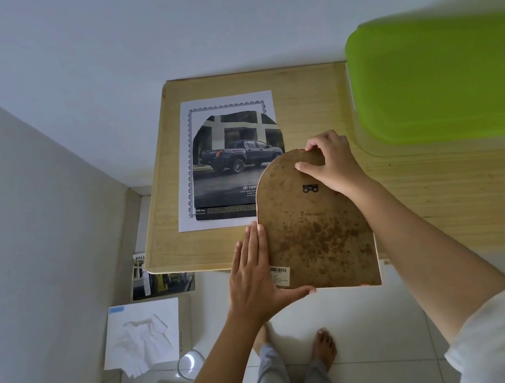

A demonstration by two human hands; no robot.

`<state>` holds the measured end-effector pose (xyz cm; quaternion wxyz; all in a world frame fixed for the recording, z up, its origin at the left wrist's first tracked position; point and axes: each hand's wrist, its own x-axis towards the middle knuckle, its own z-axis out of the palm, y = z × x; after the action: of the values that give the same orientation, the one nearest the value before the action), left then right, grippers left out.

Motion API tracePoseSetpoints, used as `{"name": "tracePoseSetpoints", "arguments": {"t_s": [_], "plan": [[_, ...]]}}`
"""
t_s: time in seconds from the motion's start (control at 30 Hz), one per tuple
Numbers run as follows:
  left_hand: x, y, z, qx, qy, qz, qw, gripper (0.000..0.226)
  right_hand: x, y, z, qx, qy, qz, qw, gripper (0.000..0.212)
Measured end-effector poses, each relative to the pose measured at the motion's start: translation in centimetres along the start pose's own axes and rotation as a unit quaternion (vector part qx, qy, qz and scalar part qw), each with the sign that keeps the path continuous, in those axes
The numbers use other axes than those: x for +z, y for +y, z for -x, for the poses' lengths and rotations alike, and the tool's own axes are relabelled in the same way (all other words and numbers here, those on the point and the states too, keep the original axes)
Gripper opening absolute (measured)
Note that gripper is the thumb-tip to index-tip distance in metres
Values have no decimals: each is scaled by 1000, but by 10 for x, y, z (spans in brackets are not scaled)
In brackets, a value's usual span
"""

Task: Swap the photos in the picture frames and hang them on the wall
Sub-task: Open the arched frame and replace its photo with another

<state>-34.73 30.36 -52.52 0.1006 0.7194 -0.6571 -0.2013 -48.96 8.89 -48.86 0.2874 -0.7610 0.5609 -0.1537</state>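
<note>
My flat left hand braces the arched frame, back up. My right hand pinches its top, apparently freeing the backing for the truck photo.

Pale walls meet at nine o'clock. A light wooden table fills the centre, a green tub at two o'clock, white floor tiles at six.
</note>
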Motion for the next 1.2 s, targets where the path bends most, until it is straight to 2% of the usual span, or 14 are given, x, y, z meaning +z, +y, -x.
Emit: {"name": "tracePoseSetpoints", "arguments": {"t_s": [0.47, 0.83, 1.2], "plan": [[0, 2, 2, -8, 9, -2, 1000, 132, -4, -7, 0, -43, -4, 82, 996, 37], [2, 1, 1, -14, 16, 14, 1000, 132, -1, -10, 2, -35, 6, 65, 997, 35], [2, 1, 0, -14, 15, 16, 1000, 131, -10, -18, -3, -58, 32, 110, 992, 39]]}}
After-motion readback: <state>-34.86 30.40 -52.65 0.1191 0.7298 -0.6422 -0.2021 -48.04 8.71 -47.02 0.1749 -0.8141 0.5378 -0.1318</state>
